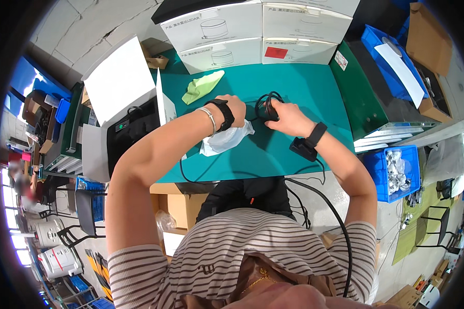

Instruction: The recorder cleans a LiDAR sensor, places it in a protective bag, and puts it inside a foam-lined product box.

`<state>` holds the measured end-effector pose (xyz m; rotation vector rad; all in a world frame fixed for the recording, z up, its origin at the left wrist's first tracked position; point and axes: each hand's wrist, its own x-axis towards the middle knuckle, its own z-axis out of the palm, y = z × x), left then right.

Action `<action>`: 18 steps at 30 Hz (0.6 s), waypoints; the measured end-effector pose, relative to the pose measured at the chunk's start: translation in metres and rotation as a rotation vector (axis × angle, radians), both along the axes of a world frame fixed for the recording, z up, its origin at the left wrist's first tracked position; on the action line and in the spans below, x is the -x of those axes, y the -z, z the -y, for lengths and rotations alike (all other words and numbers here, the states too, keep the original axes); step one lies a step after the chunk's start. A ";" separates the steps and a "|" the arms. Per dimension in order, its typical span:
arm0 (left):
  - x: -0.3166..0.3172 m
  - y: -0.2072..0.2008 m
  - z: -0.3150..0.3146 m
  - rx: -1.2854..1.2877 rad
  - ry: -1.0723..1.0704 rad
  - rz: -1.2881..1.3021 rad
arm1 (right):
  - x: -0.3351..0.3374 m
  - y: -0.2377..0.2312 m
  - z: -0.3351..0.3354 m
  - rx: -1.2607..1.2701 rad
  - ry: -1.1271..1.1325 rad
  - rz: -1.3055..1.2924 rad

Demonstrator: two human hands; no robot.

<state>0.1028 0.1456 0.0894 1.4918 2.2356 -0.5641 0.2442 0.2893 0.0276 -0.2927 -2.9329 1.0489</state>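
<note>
Coiled black cable [259, 107] sits over our teal tabletop [317, 92], pinched in our right hand [290, 117]; our left hand's [235, 110] hidden grip we cannot tell. Slackening the pinch could let loops spring apart.

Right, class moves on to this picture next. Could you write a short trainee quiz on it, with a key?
1. Which hand holds the coiled black cable?
2. True or false: the light green cloth lies inside the open white box.
3. What is right beside the left hand?
a) a blue bin
b) a white plastic bag
c) a black chair

Key:
1. The right hand.
2. False; it lies on the table.
3. b
</note>
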 end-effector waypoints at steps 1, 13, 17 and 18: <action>0.000 0.000 0.000 0.000 -0.004 0.000 | 0.003 0.002 0.003 -0.149 0.006 0.083; 0.010 0.023 0.000 -0.054 0.020 0.026 | 0.023 0.002 -0.017 -0.138 -0.167 0.274; 0.009 0.022 -0.002 -0.023 0.017 0.023 | 0.029 -0.014 -0.014 -0.198 -0.227 0.392; 0.008 0.021 -0.002 -0.019 0.015 0.025 | 0.031 -0.018 -0.014 -0.148 -0.232 0.454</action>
